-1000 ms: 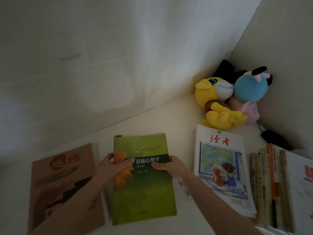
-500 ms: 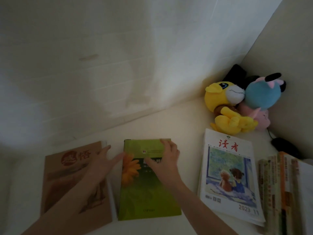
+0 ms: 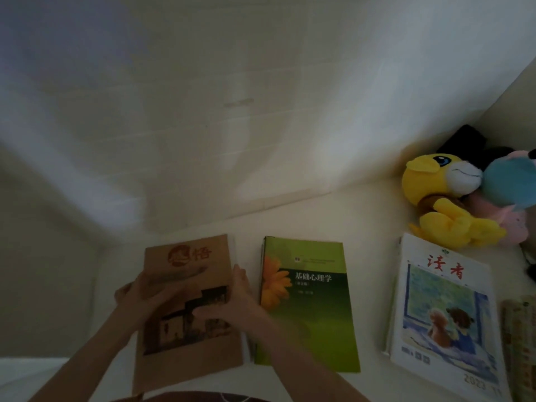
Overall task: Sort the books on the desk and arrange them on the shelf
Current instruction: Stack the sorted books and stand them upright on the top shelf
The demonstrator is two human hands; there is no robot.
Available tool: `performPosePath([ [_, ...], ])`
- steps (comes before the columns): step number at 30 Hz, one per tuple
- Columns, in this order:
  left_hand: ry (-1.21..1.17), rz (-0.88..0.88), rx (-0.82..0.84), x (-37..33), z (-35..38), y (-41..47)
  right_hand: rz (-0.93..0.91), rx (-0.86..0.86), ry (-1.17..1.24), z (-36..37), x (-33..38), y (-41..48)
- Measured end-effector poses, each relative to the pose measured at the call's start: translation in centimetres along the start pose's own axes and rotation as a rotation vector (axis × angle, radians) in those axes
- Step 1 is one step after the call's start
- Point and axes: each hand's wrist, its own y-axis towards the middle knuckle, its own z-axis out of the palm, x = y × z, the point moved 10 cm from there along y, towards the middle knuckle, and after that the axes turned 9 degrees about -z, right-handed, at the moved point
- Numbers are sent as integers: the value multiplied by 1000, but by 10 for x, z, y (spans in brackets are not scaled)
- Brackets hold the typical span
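Observation:
A brown book (image 3: 191, 256) with a red emblem lies on the pale desk (image 3: 371, 216) at the left. My left hand (image 3: 145, 294) grips its left edge, thumb over the cover. My right hand (image 3: 232, 300) holds its right edge with the thumb across the cover picture. A green book (image 3: 313, 314) with an orange flower lies flat just right of it, untouched. Further right lies a white magazine (image 3: 443, 309) with a painted window scene. Spines of more books (image 3: 519, 343) show at the right edge.
Plush toys sit in the back right corner: a yellow one (image 3: 446, 204), a blue one (image 3: 507, 181) and a pink one (image 3: 513, 227). A white wall (image 3: 232, 111) rises behind the desk and a side panel closes off the right.
Both hands have left the green book, which now lies flat, and moved left onto the brown book. The view has shifted left.

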Motion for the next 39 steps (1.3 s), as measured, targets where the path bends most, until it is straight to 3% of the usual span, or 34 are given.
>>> performPosePath([
  [5, -112, -105, 115, 28, 2, 21, 56, -23, 9, 1, -8, 2],
  [13, -178, -244, 95, 65, -4, 47, 134, -114, 37, 0, -20, 4],
  [18, -191, -231, 172, 67, -1, 52, 196, -123, -32, -1, -21, 10],
  [22, -264, -216, 214, 71, 3, 51, 260, -173, 89, -5, -25, 18],
  [25, -301, -215, 131, 80, -2, 49, 288, -200, 106, -7, -33, 21],
  [39, -171, -19, 69, 29, -22, 22, -38, -197, 56, -18, 19, 3],
])
